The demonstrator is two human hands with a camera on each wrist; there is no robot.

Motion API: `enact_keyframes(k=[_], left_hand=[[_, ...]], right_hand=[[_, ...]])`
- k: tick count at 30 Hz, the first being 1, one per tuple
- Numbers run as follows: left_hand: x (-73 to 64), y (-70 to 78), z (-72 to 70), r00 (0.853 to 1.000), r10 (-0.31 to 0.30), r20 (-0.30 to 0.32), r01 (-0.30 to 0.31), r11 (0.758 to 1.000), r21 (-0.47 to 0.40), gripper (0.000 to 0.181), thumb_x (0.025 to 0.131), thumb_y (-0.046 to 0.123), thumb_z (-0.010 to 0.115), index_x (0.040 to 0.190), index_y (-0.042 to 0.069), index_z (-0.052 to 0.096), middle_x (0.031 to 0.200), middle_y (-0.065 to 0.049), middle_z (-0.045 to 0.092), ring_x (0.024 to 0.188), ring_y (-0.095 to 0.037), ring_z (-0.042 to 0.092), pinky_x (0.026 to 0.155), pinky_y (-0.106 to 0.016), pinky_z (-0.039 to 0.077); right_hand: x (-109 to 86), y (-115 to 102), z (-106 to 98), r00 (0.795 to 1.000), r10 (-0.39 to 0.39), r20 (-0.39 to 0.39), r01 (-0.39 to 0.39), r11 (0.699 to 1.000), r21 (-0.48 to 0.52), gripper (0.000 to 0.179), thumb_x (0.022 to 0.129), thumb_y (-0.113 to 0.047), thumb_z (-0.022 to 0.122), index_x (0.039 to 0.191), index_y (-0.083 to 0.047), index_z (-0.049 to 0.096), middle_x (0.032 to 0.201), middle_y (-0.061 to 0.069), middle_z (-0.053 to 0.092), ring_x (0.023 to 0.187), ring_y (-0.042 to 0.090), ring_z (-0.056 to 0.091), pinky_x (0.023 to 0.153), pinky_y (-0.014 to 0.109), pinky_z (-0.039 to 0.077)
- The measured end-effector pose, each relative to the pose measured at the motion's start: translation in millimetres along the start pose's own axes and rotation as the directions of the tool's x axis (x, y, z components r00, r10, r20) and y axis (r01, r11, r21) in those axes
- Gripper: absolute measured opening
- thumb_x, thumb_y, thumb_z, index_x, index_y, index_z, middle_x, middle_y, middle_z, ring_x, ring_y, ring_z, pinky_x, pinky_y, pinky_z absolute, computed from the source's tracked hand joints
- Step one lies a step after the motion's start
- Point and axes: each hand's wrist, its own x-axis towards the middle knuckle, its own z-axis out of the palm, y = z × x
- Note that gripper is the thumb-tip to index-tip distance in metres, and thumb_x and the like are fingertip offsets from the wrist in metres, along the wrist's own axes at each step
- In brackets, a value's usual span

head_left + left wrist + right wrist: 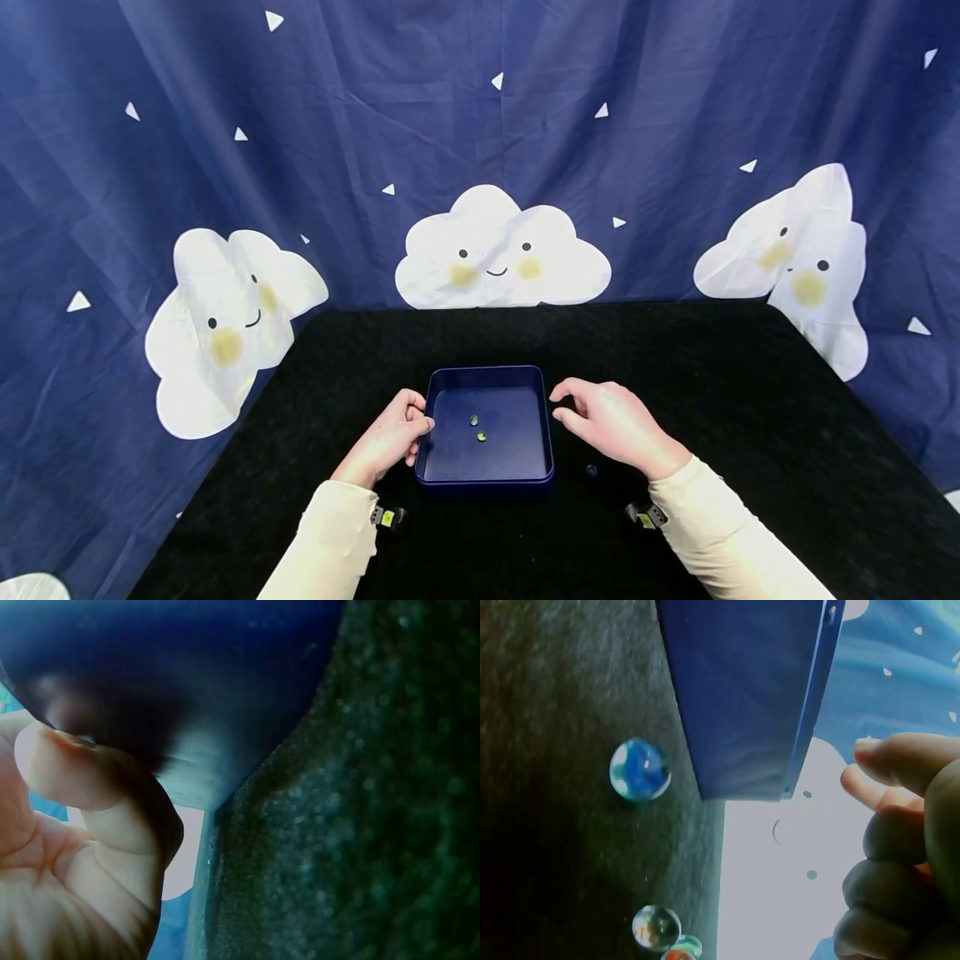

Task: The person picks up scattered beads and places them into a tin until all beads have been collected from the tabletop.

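Note:
A square dark blue tray (pixel 517 457) with raised walls stands on the black table. Two greenish glass marbles (pixel 482 437) lie close together inside it. My left hand (pixel 390 435) grips the tray's left wall, thumb at the rim and fingers curled outside. Beyond the right wall hovers my right hand (pixel 611 418), its fingers loosely bent and nothing held. Near its wrist a blue marble (pixel 592 471) lies on the cloth. The right wrist view also shows a clear marble (pixel 656 928) and a red-and-green one (pixel 684 948); the right hand hides these in the head view.
Black cloth (pixel 750 400) covers the table around the tray. Behind it hangs a dark blue curtain (pixel 660 125) printed with smiling white clouds and small triangles. A small black wrist camera (pixel 647 517) sits below each sleeve cuff.

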Motion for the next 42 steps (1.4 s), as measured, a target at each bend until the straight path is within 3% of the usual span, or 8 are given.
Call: enact_keyframes(k=[11,18,23,28,31,34,37,42], left_hand=[[0.7,-1.6,-0.6,1.0,0.006,0.024,-0.005,1.0,-0.018,0.034,0.082,0.003,0.058,0.11,-0.002,0.038,0.075,-0.011,0.047,0.046,-0.018,0.043,0.037,-0.026,0.04],[1.0,1.9,-0.3,1.0,0.014,0.019,-0.014,1.0,-0.014,0.036,0.082,0.004,0.058,0.111,-0.003,0.038,0.075,-0.011,0.048,0.046,-0.018,0.043,0.037,-0.027,0.04],[-0.7,-0.7,0.5,1.0,0.01,0.014,-0.01,1.0,-0.007,0.035,0.082,0.003,0.058,0.111,-0.003,0.038,0.075,-0.01,0.048,0.046,-0.018,0.043,0.037,-0.026,0.04],[-1.7,-2.0,0.3,1.0,0.003,0.013,-0.003,1.0,-0.002,0.034,0.083,0.002,0.058,0.11,-0.002,0.038,0.074,-0.01,0.048,0.046,-0.017,0.043,0.037,-0.026,0.04],[-1.1,-3.8,0.7,1.0,0.003,0.011,-0.003,1.0,-0.003,0.034,0.083,0.003,0.059,0.11,-0.002,0.038,0.074,-0.01,0.048,0.046,-0.017,0.043,0.037,-0.027,0.04],[-0.8,-5.1,0.6,1.0,0.0,0.017,0.0,1.0,-0.005,0.034,0.083,0.003,0.059,0.11,-0.001,0.038,0.074,-0.01,0.047,0.046,-0.017,0.043,0.037,-0.027,0.041],[-1.0,-5.7,-0.1,1.0,-0.007,0.021,0.007,1.0,-0.001,0.034,0.084,0.003,0.059,0.111,-0.001,0.038,0.074,-0.01,0.047,0.046,-0.018,0.043,0.037,-0.027,0.041],[-0.1,-4.6,-0.3,1.0,0.01,0.012,-0.01,1.0,0.005,0.034,0.084,0.004,0.059,0.111,0.0,0.039,0.074,-0.011,0.048,0.046,-0.019,0.042,0.037,-0.028,0.041]], right_hand=[[0.3,32,-7,0.993,0.116,0.036,-0.115,0.993,-0.027,0.022,0.081,-0.033,0.068,0.102,-0.029,0.063,0.058,-0.015,0.046,0.048,0.004,0.044,0.049,0.025,0.039],[-1.4,55,-14,0.967,0.209,0.148,-0.219,0.974,0.052,0.024,0.084,-0.027,0.065,0.107,-0.022,0.062,0.06,-0.008,0.052,0.042,0.006,0.053,0.053,0.029,0.045],[-6.6,74,-15,0.967,0.201,0.158,-0.202,0.979,-0.009,0.023,0.082,-0.024,0.065,0.104,-0.019,0.064,0.062,-0.01,0.051,0.052,0.007,0.049,0.056,0.029,0.041],[-12.5,83,-14,0.946,0.202,0.253,-0.216,0.976,0.029,0.022,0.08,-0.015,0.061,0.101,-0.019,0.064,0.062,-0.011,0.055,0.054,0.007,0.051,0.061,0.029,0.042],[-14.2,83,-10,0.934,0.198,0.297,-0.217,0.976,0.031,0.012,0.08,-0.017,0.062,0.091,-0.022,0.063,0.06,-0.013,0.059,0.054,0.006,0.054,0.061,0.03,0.043],[-14.9,80,-4,0.927,0.211,0.309,-0.212,0.977,-0.029,0.007,0.08,-0.026,0.065,0.078,-0.028,0.059,0.056,-0.016,0.057,0.053,0.005,0.053,0.057,0.03,0.042],[-14.7,77,-2,0.932,0.203,0.301,-0.184,0.979,-0.091,0.013,0.078,-0.028,0.068,0.072,-0.029,0.056,0.052,-0.018,0.053,0.052,0.005,0.049,0.053,0.028,0.04],[-11.8,71,-3,0.954,0.176,0.242,-0.158,0.983,-0.091,0.012,0.077,-0.023,0.066,0.073,-0.029,0.056,0.049,-0.018,0.05,0.049,0.004,0.049,0.052,0.028,0.04]])
